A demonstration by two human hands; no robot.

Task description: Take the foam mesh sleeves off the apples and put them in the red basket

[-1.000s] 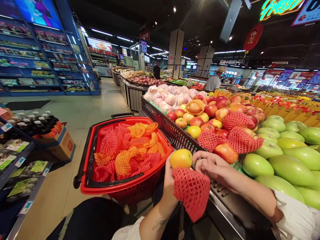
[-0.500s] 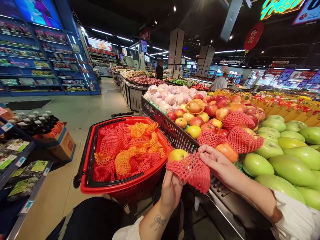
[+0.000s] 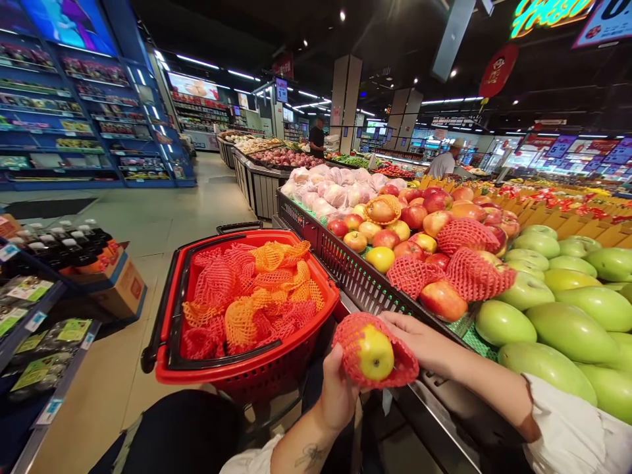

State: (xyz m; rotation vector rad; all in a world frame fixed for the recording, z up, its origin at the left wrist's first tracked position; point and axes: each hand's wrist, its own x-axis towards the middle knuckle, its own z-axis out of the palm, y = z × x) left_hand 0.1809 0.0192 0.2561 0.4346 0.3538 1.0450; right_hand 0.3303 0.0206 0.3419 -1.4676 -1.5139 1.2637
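Note:
A yellow apple [image 3: 376,354] sits inside a pink foam net sleeve [image 3: 353,332], with its end showing through the sleeve's open mouth. My left hand [image 3: 338,392] is closed around the sleeved apple from below and the left. My right hand [image 3: 413,339] grips the far right side of the sleeve; its fingertips are partly hidden behind the net. Left of my hands stands a red shopping basket [image 3: 247,375] holding many loose pink and orange foam nets [image 3: 241,319]. Beyond my right hand, apples [image 3: 443,301] lie in a black crate [image 3: 363,293], some in pink nets.
Large green apples [image 3: 567,322] fill the display at right. Bagged pink fruit [image 3: 340,187] lies behind the apples. Bottles in a carton [image 3: 118,289] and a low shelf [image 3: 44,382] flank the aisle at left. Two people [image 3: 316,139] stand farther back.
The apple has gone from lying at the net's edge to sitting inside it, its end turned toward me. My right hand has shifted left and down, closer to my left hand.

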